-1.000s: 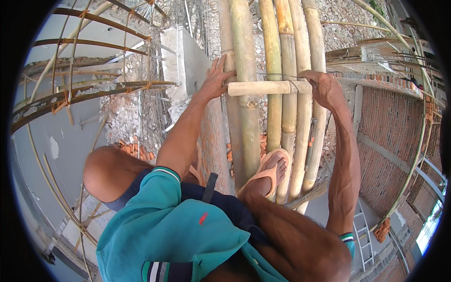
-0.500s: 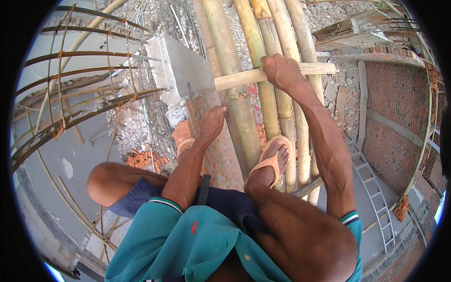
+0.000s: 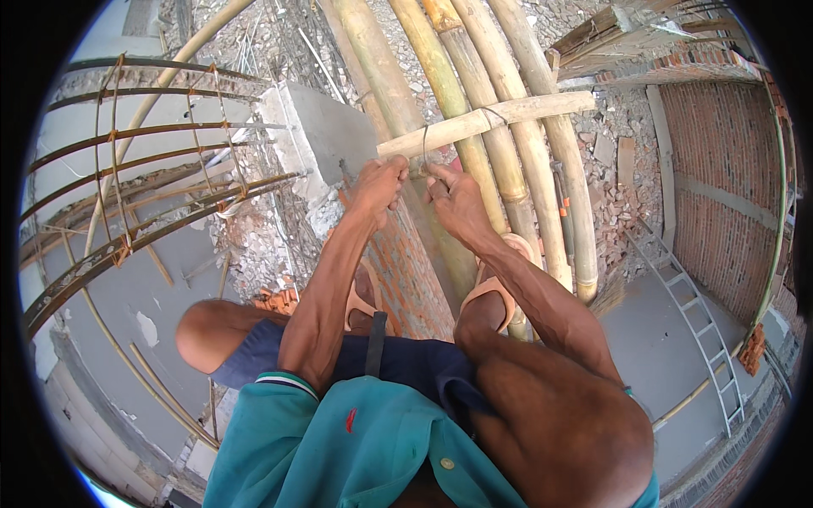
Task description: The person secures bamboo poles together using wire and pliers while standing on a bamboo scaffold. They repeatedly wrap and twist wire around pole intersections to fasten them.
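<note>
Several long bamboo poles lie side by side, with a pale wooden bar across them. A thin dark tie loops over the bar near its left end and hangs below it. My right hand is closed, its thumb and forefinger pinched at the lower end of that tie. Just to the left, my left hand is curled closed below the bar's left end; whatever its fingers hold is hidden. Another dark tie rests around the bar farther right.
My sandalled feet rest on the brick wall top and the bamboo. A grey concrete block stands left of the poles, with rusty rebar jutting left. Grey floor lies far below; a ladder leans at right.
My right hand has let go of the wooden bar and moved down and left to the tie. My left hand has risen slightly towards the bar's end. The view has shifted a little.
</note>
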Motion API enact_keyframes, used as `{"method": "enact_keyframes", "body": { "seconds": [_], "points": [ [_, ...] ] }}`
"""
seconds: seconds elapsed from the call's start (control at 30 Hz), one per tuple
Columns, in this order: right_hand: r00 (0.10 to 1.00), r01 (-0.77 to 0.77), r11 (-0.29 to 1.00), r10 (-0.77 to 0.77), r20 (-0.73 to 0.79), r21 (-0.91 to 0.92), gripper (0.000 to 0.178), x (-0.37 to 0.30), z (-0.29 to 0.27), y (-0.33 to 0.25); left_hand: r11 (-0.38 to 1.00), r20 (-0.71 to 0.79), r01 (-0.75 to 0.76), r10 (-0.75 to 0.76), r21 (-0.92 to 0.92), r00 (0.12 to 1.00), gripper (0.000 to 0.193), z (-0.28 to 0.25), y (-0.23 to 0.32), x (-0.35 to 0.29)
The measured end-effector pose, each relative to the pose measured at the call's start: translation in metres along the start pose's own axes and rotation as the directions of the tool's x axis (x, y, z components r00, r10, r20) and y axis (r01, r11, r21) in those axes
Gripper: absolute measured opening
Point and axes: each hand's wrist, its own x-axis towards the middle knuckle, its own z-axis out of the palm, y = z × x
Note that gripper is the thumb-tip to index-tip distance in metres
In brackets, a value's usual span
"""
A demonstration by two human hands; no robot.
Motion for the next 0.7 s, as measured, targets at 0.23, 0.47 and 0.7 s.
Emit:
{"method": "enact_keyframes", "body": {
  "seconds": [0.23, 0.47, 0.7],
  "points": [
    [0.964, 0.193, 0.971, -0.215, -0.157, -0.143, 0.015, 0.002, 0.025, 0.003, 0.965, 0.132, 0.167, -0.196, 0.202, 0.972, 0.029, -0.006, 0.04, 0.025],
    [0.988, -0.006, 0.998, -0.003, -0.152, -0.056, 0.01, 0.007, 0.036, -0.002, 0.941, 0.283, 0.305, -0.335, 0.144, 0.899, 0.032, -0.012, 0.052, 0.045],
    [0.993, 0.019, 0.998, -0.025, -0.12, -0.053, 0.012, 0.004, 0.049, -0.001, 0.925, 0.144, 0.012, -0.072, 0.379, 0.987, 0.049, 0.0, 0.036, 0.038]
  ]
}}
